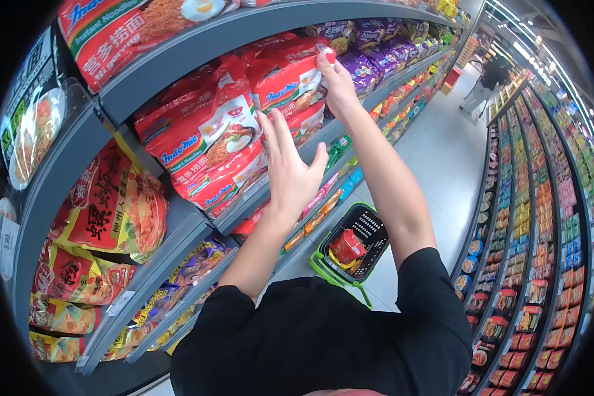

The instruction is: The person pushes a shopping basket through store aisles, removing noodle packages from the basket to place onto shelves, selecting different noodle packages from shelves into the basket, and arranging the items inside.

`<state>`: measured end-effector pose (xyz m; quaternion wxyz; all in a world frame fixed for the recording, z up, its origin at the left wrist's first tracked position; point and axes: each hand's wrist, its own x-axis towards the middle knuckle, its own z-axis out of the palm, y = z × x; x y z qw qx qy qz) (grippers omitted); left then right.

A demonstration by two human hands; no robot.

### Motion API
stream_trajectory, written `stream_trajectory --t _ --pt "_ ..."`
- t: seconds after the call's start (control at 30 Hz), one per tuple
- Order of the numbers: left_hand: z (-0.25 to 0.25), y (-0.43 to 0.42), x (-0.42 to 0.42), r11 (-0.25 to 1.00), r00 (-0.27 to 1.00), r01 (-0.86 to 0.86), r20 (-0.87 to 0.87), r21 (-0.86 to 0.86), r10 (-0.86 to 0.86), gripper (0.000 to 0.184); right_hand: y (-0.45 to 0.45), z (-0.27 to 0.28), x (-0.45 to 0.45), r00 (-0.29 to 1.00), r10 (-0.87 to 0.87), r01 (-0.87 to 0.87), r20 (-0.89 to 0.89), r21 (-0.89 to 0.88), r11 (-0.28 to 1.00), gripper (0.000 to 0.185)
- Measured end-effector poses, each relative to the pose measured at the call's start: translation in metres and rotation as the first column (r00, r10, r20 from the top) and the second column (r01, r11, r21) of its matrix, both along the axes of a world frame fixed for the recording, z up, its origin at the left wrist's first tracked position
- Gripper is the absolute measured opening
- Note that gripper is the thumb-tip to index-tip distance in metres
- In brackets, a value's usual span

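Observation:
Red Indomie instant noodle packs (211,142) fill the shelf in front of me. My right hand (338,84) grips the upper right corner of one red instant noodle pack (280,82), its thumb on the wrapper's front. Below and to the left, my left hand (289,166) is open, thumb spread, with fingertips at the lower edge of that pack; whether they press on it I cannot tell. The fingers behind the pack's corner are hidden.
A black shopping basket with a green handle (369,228) stands on the floor, holding a red package (347,247). Purple packets (376,63) sit farther along the shelf. Another stocked shelf (528,237) lines the aisle's right side. A person (492,76) is down the aisle.

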<state>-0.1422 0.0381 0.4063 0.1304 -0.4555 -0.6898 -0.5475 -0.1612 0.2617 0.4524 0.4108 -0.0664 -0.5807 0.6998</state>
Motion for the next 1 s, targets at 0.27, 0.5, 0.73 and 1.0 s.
stream_trajectory --t 0.27,0.5,0.73,1.0 --pt "-0.044 0.009 0.029 0.981 0.981 0.153 -0.139 0.122 -0.136 0.083 0.01 -0.029 0.034 0.903 -0.42 0.417 -0.085 0.407 0.813 0.06" --pt "-0.27 -0.019 0.073 0.352 0.501 0.735 0.115 -0.58 -0.858 0.053 -0.06 -0.303 0.261 0.421 -0.661 0.508 0.621 0.443 0.739 0.028" --pt "-0.416 -0.034 0.063 -0.374 0.36 0.62 0.673 -0.69 -0.646 0.062 -0.3 -0.411 0.427 0.045 -0.06 0.137 0.997 0.054 0.989 0.056" --pt "-0.408 -0.037 0.055 -0.268 0.387 0.29 0.369 -0.919 -0.845 0.037 -0.319 -0.423 0.357 -0.162 -0.065 0.063 0.985 0.076 0.995 0.067"
